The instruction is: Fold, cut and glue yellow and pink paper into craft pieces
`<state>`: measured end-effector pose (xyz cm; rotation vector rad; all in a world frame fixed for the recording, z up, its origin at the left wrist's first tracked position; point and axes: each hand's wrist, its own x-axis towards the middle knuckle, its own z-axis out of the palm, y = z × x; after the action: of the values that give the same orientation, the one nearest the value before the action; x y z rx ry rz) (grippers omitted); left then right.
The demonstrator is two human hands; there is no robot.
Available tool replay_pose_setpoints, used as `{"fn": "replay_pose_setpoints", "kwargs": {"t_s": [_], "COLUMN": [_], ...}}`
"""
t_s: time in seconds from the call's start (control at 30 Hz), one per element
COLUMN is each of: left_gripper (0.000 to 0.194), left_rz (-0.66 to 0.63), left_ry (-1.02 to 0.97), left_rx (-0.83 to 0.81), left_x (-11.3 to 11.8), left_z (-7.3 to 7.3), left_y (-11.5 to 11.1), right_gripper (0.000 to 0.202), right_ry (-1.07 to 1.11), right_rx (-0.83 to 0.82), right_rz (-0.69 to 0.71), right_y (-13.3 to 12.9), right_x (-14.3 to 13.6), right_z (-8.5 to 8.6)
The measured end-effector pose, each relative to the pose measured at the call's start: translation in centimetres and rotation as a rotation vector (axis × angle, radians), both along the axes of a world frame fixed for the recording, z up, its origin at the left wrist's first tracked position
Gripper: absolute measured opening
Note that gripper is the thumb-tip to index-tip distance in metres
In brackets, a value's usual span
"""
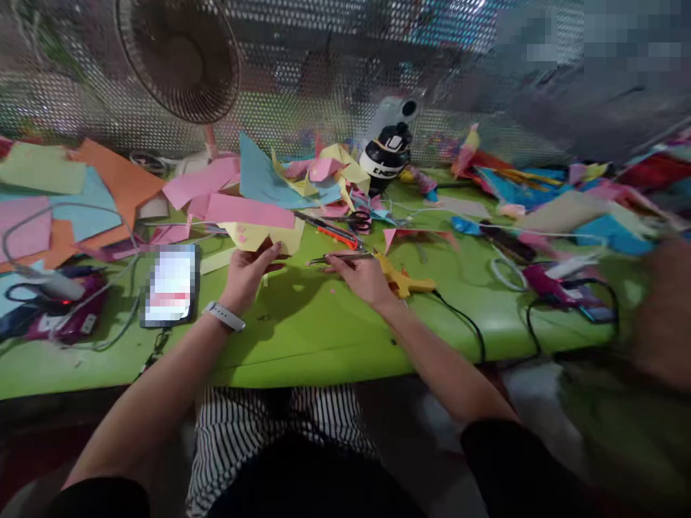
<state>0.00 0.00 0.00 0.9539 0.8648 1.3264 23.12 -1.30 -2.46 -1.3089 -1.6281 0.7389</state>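
My left hand (253, 272), with a pale watch band at the wrist, pinches a light yellow piece of paper (288, 239) just above the green table (318, 338). Small pink bits show on that paper. A strip of pink paper (251, 211) is right behind it. In my right hand (360, 277) is a thin pair of tweezers (324, 258), its tips pointing left toward the yellow paper but apart from it. Beside the right hand lies a yellow glue gun (409, 283) with a black cord. An orange utility knife (340, 234) and dark-handled scissors (359, 221) lie beyond the hands.
A phone (170, 285) lies left of my forearm, near a power bank with cables (70, 309). Coloured paper sheets (122, 176) pile up at the back left. A black-and-white bottle (384, 160) and a fan (181, 61) stand behind. Another person's arm (664, 309) reaches in at right.
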Motion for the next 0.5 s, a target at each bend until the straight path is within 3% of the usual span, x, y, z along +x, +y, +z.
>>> {"fn": "replay_pose_setpoints", "kwargs": {"t_s": [0.37,0.5], "left_gripper": [0.031,0.032], "left_rz": [-0.013,-0.011], "left_ry": [0.001,0.013], "left_rx": [0.021,0.031], "left_x": [0.1,0.1], "left_z": [0.1,0.0], "left_y": [-0.2,-0.2], "right_gripper": [0.034,0.032], "right_ry": [0.066,0.231], "right_rx": [0.028,0.053], "right_rz": [-0.028,-0.017], "right_y": [-0.2,-0.7], "right_x": [-0.7,-0.7], "right_z": [-0.3,0.6]}}
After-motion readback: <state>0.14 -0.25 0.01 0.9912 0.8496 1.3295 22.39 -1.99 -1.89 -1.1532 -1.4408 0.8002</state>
